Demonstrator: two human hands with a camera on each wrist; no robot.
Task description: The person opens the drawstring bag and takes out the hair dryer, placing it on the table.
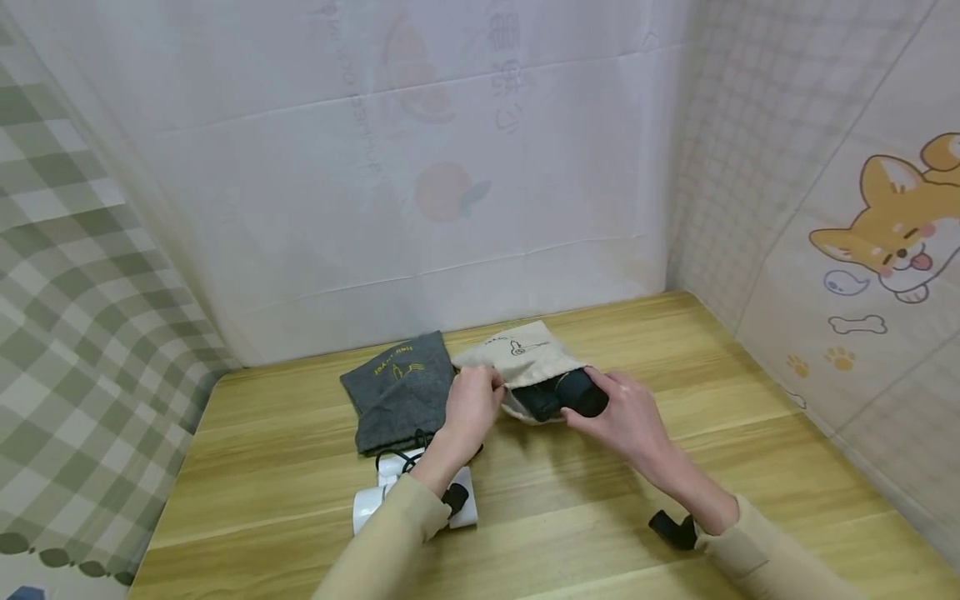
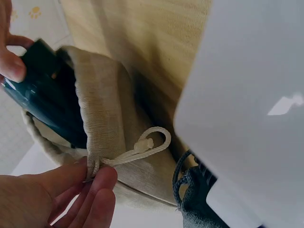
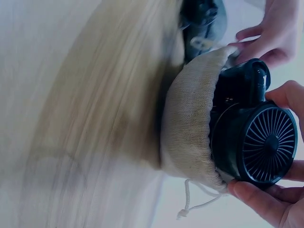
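Note:
A beige cloth drawstring bag (image 1: pixel 534 360) lies at the back of the table, its mouth towards me. Inside that mouth sits a dark, glossy hair dryer (image 3: pixel 230 137), with its round grilled end sticking out. My right hand (image 1: pixel 628 417) grips this end, thumb and fingers spread around the barrel. At the opposite side of the mouth, my left hand (image 1: pixel 471 406) pinches the bag's hem beside the knotted drawstring (image 2: pixel 142 147). The dryer's front part is hidden within the cloth.
Left of the beige bag lies a dark grey drawstring bag (image 1: pixel 405 392) with yellow print. In front of it, partly under my left forearm, are white rounded parts (image 1: pixel 367 507) and dark cord (image 1: pixel 390 454). A white curtain (image 1: pixel 450 283) hangs behind the table.

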